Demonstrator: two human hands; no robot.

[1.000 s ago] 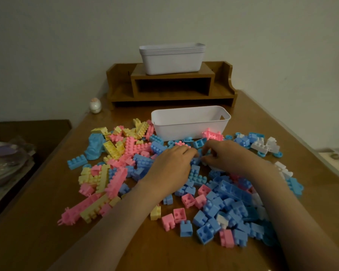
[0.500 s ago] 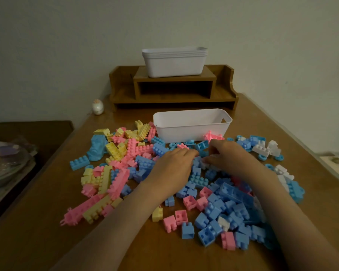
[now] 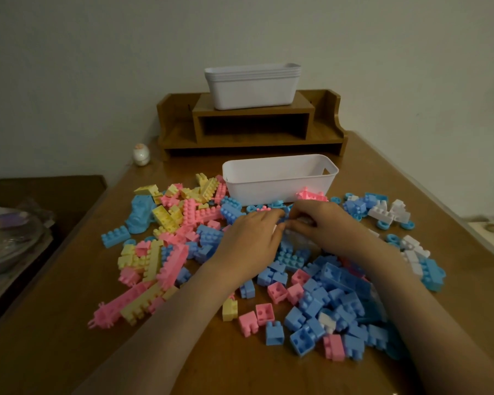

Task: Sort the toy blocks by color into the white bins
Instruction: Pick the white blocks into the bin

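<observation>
Two hands: the left hand and the right hand are meeting fingertip to fingertip over the middle of the pile, fingers curling down. A bit of blue is showing at the tips, but I cannot tell whether either hand is actually gripping it.
Step in hand: by my reading, the person is picking out or working loose one piece just in front of the bin. Sorting is looking barely begun.
Blocks: all are lying loose on the table, with blue blocks massing near and right, pink blocks and yellow blocks left, and white blocks far right.
Bin: the white bin is standing just beyond the hands, open side up. Nothing is showing above its rim, and its floor is hidden.
Next move: this is likely calling for a firm pinch, a short lift over the near wall and a drop inside. Other colours will be needing more bins.
Spare bins: a stack of bins is sitting on the wooden shelf at the far edge.
In the way: a pink piece is resting against the bin's near wall, loose blue bits are crowding that gap, and both forearms are lying over the pile and could be sweeping pieces aside.
Around: a blue toy car is lying left of the pile, and a small egg-shaped ornament is standing near the shelf.
</observation>
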